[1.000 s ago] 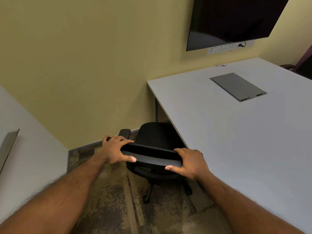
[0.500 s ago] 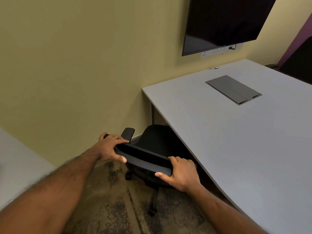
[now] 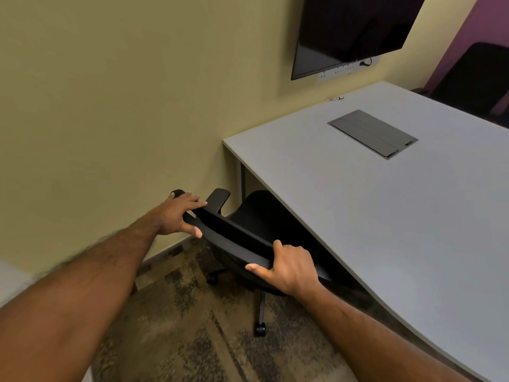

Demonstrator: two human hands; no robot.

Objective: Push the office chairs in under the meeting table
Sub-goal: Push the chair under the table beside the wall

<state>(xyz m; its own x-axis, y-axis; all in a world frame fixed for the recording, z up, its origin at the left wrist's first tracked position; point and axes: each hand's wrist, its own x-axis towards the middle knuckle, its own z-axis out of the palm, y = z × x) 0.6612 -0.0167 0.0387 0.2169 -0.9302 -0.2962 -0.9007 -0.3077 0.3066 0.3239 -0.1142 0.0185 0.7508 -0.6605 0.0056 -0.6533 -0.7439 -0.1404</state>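
A black office chair (image 3: 242, 232) stands at the left edge of the grey meeting table (image 3: 385, 216), near the table's far corner. Its seat lies partly beneath the tabletop. My left hand (image 3: 179, 216) grips the left end of the backrest's top edge, beside the raised armrest. My right hand (image 3: 286, 267) grips the right end of that same edge, close to the table's rim. One chair leg with a castor shows on the carpet below; the rest of the base is hidden.
A yellow wall (image 3: 110, 106) runs close behind the chair. A dark screen (image 3: 352, 31) hangs above the table's far end. A grey cable hatch (image 3: 371, 133) sits in the tabletop. Another dark chair (image 3: 473, 78) stands at the far right. Patterned carpet (image 3: 179, 326) lies underfoot.
The chair has swung its backrest round and rolled further under the table edge. Both hands stayed on the backrest. The view has shifted right, away from the second table at left.
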